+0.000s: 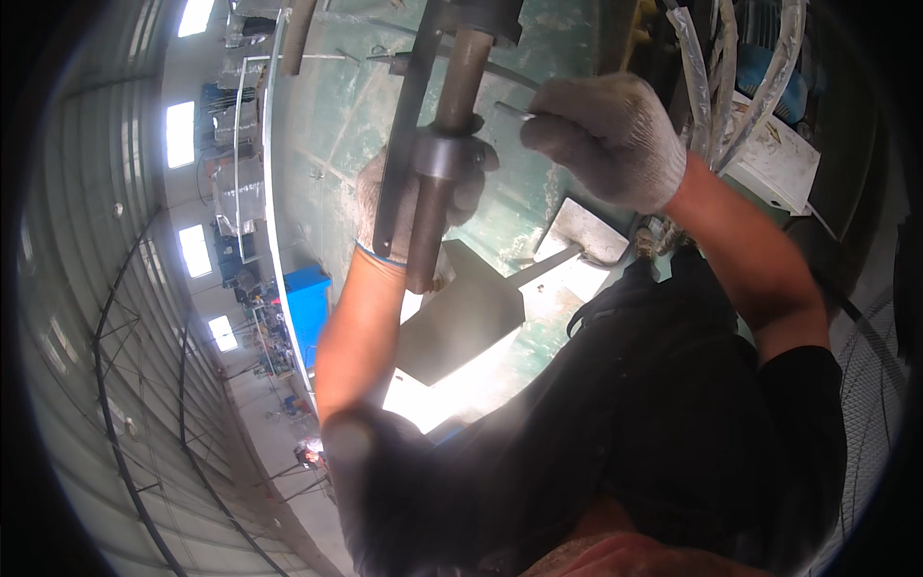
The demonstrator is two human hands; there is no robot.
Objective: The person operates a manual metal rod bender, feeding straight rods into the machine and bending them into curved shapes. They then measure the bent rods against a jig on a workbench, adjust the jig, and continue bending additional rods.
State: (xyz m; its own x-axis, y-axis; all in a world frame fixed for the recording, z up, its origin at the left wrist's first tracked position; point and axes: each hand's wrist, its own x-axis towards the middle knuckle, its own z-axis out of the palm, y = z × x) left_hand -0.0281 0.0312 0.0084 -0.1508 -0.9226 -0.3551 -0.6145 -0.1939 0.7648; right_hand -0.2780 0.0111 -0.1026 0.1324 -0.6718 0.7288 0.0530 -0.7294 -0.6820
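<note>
A brown-grey metal shaft [465, 82] hangs in front of me at the top centre, carrying a smooth steel collar [436, 156]. My left hand [467, 188], in a light glove with grey fingers, reaches behind the shaft, its fingers wrapped round the collar. A long dark flat bar [399, 159] runs beside the shaft and hides part of that hand. To the right, my right hand [608, 139], gloved alike, is closed in a pinch. A thin metal rod [512, 111] sticks out of its fingertips toward the shaft; its other end is hidden.
Under the shaft stands a grey angular metal plate [471, 313], with a pale flat block [588, 234] to its right. Sleeved hoses [694, 72] and a white metal box [777, 159] are at the upper right. A blue bin [306, 308] is on the left.
</note>
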